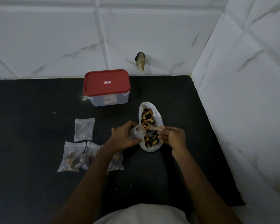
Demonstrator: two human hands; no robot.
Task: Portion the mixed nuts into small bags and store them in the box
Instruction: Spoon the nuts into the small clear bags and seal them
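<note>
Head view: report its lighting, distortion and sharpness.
Head view: dim, even light, the black counter swallowing shadows; wide-angle lens bends the wall tiles near the edges; filled bags look soft, nuts hard to separate; no glare on the red lid.

Box (pixel 106 88) at back; nut bag (pixel 159 118) front-R; small bags (pixel 84 130) L, on counter (pixel 39 102).
</note>
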